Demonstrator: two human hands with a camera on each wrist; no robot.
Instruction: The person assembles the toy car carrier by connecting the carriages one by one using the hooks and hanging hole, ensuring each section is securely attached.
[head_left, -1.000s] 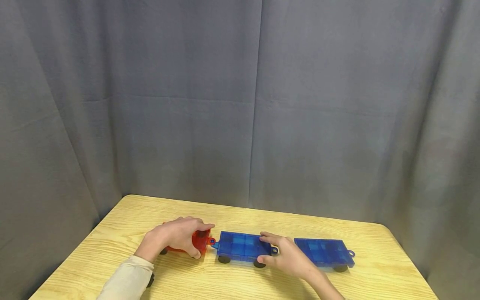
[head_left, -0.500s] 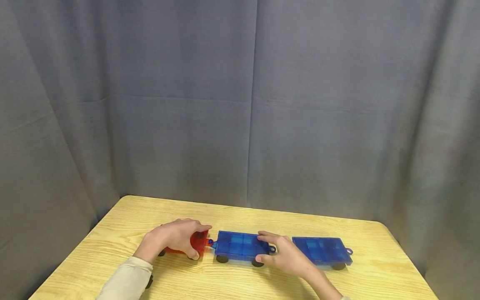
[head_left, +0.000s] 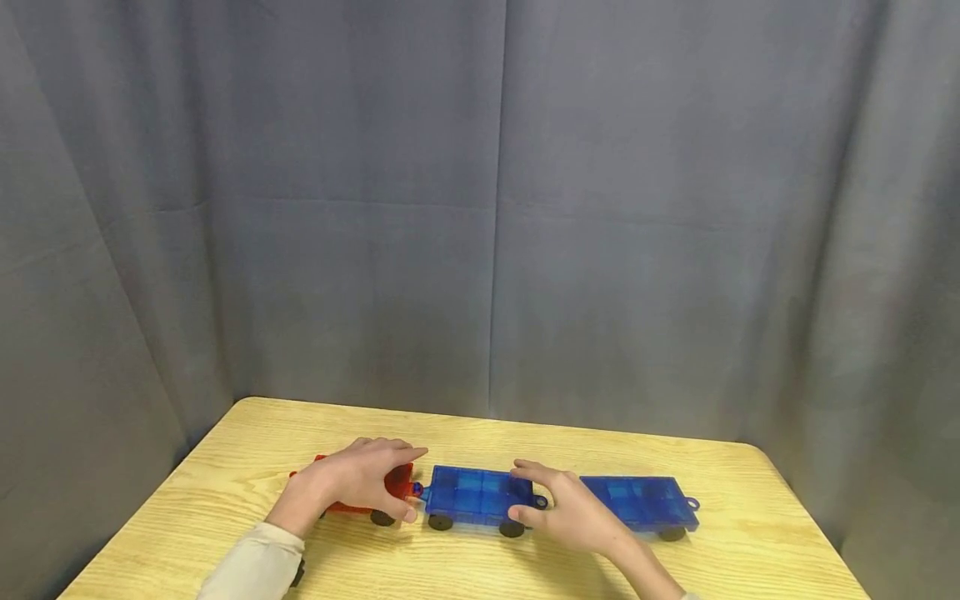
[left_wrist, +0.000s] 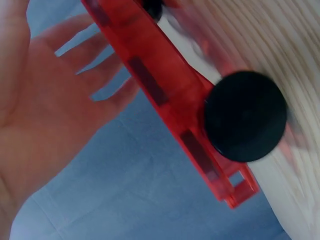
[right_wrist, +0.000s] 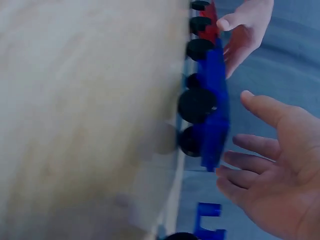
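Note:
A red toy train car (head_left: 399,480) stands on the table at left, its ring overlapping the front hook of a blue toy train car (head_left: 478,493). Over the red car is my left hand (head_left: 351,477), thumb and fingers spread; in the left wrist view its fingertips lie behind the red car (left_wrist: 167,95), so contact there is unclear. My right hand (head_left: 567,507) hovers at the blue car's right end, fingers loosely extended. A gap shows between its thumb and the blue car (right_wrist: 216,90) in the right wrist view. Another blue car (head_left: 641,503) stands beyond it, left end hidden.
The light wooden table (head_left: 480,575) has rounded far corners. Grey curtains (head_left: 360,208) hang behind it and along both sides. A small dark object (head_left: 298,573) shows partly from under the left sleeve.
My left thumb and fingers have spread away from the red car, and its near wheel now shows. The right hand keeps its place by the blue car. The head view has shifted slightly.

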